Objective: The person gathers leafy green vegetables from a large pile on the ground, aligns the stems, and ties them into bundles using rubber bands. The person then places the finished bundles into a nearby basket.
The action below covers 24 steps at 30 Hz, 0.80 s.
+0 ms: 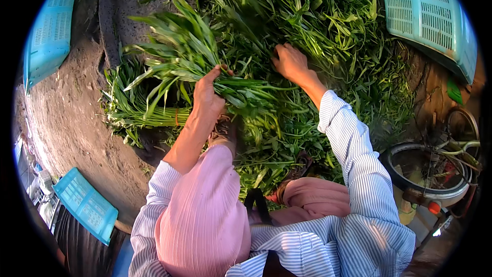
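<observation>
My left hand (209,94) is closed around a bunch of long-leaved greens (188,54); the leaves fan out to the upper left and the stems point right. To its right, my right hand (290,61) touches the large heap of loose greens (330,27), fingers curled and fingertips partly hidden among the leaves. Whether it grips a stem, I cannot tell. Below and left of my left hand lies a bundle of greens (153,118) with an orange-red band (177,117) around its stems.
Light blue slatted plastic crates stand at the upper left (52,27), upper right (426,15) and lower left (87,206). A bicycle wheel (392,157) is at the right. Cut greens cover the ground around my feet, beside bare brown ground (92,123).
</observation>
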Motion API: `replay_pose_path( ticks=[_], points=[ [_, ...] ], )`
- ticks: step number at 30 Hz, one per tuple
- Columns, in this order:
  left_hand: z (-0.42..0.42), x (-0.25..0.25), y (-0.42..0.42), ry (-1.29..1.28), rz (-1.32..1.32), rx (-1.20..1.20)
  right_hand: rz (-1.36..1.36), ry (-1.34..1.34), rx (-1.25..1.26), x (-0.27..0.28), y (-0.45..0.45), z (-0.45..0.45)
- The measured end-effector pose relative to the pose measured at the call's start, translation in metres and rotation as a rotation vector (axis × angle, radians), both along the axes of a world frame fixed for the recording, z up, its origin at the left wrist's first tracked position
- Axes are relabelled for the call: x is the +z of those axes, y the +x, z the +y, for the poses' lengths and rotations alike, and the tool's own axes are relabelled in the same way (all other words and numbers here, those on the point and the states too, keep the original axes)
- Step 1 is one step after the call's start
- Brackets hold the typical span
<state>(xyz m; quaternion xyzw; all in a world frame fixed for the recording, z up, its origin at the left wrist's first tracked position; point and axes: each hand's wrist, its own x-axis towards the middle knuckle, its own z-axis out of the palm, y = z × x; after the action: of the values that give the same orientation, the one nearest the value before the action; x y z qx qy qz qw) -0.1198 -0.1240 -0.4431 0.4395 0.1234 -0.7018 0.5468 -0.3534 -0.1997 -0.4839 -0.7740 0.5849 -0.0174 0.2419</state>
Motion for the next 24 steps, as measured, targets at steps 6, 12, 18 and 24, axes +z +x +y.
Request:
replay_pose_path(
  ticks=[6,12,18,24],
  points=[
    [-0.018,-0.02,0.0,0.127,0.134,-0.019,-0.389,0.046,0.076,0.037,0.008,0.007],
    [-0.028,-0.009,-0.006,0.1,0.076,-0.046,-0.494,0.193,0.293,0.066,0.008,0.031],
    [-0.024,-0.008,0.0,0.168,0.043,-0.047,-0.326,0.449,0.35,0.059,-0.009,0.027],
    [-0.024,-0.005,0.007,0.083,0.065,-0.059,-0.303,0.292,0.263,0.035,-0.013,-0.01]
  ],
)
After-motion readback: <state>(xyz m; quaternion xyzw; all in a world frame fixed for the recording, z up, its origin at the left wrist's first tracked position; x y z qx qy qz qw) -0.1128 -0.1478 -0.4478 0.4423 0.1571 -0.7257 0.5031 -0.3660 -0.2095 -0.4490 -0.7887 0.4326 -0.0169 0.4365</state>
